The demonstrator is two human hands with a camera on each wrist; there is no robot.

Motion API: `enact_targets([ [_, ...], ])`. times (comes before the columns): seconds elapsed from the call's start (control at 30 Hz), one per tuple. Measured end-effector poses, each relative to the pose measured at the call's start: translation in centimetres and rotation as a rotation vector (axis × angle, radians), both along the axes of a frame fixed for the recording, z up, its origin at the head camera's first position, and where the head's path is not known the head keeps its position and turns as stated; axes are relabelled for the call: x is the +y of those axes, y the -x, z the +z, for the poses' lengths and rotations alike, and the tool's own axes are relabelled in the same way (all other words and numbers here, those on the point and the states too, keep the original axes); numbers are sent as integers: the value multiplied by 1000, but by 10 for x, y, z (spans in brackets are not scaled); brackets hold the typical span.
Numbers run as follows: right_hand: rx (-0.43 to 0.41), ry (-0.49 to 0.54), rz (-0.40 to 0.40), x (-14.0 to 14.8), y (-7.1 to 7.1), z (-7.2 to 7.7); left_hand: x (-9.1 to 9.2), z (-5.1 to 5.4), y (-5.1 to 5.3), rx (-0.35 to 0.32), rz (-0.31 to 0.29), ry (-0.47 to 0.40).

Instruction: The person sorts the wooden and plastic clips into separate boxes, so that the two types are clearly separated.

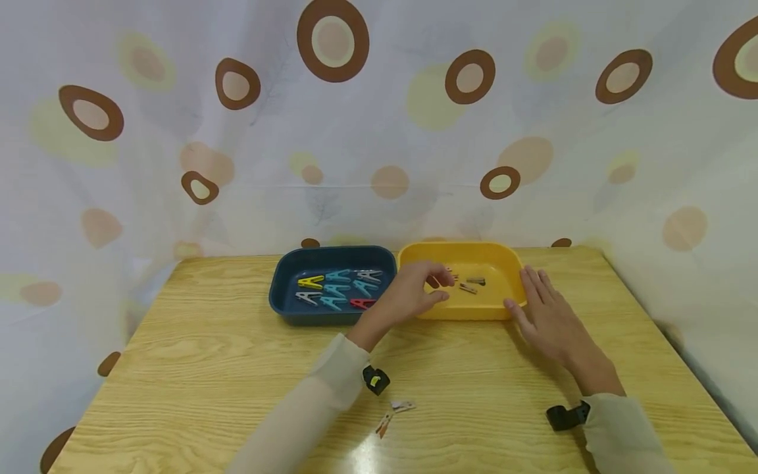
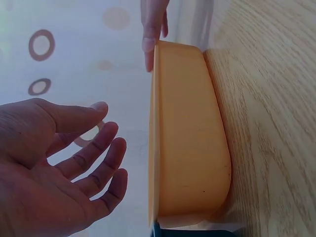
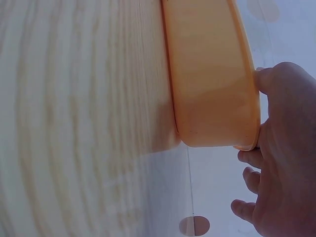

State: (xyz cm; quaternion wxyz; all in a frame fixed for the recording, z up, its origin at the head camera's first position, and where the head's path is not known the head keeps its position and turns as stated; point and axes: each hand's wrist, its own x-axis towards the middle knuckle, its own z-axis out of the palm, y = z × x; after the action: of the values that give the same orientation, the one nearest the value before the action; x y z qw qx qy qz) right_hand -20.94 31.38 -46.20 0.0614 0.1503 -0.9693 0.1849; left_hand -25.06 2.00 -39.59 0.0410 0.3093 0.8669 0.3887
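A yellow tray point(image 1: 464, 315) holds several small wooden clothespins point(image 1: 468, 288). My left hand point(image 1: 411, 293) hovers over the tray's left end with fingers loosely bent; the left wrist view shows nothing between thumb and fingers. At the tray's right end, my right hand point(image 1: 551, 322) touches the rim near the front corner with its thumb, its fingers extended along the outside. Left of it stands a dark blue tray point(image 1: 314, 320) with several larger plastic clothespins, including a yellow clothespin point(image 1: 310, 282) and a red clothespin point(image 1: 362, 303). My left forearm hides part of its right front corner.
Two loose clothespins point(image 1: 384, 424) lie on the wooden table point(image 1: 474, 395) near its front, between my forearms. Both trays stand at the back edge, side by side. A patterned curtain point(image 1: 379, 131) hangs behind the table and along its sides.
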Motion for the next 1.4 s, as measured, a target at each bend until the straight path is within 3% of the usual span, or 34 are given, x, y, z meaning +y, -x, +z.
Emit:
enact_targets([
  [0.27, 0, 2, -1, 0, -2, 0, -16, -5, -17, 28, -50, -35],
  [0.57, 16, 14, 3, 1, 0, -1, -36, -17, -45, 2, -82, -97],
  [0.73, 21, 12, 5, 0, 0, -2, -46, -28, -58, -4, -56, -87],
  [0.9, 14, 15, -1, 0, 0, -3, -53, -37, -67, -4, -18, -144],
  [1.17, 7, 18, 7, 0, 0, -2, -63, -52, -82, -80, 32, -199],
  [1.4, 7, 28, 12, -1, 0, 0, -72, -60, -88, -144, 25, -198],
])
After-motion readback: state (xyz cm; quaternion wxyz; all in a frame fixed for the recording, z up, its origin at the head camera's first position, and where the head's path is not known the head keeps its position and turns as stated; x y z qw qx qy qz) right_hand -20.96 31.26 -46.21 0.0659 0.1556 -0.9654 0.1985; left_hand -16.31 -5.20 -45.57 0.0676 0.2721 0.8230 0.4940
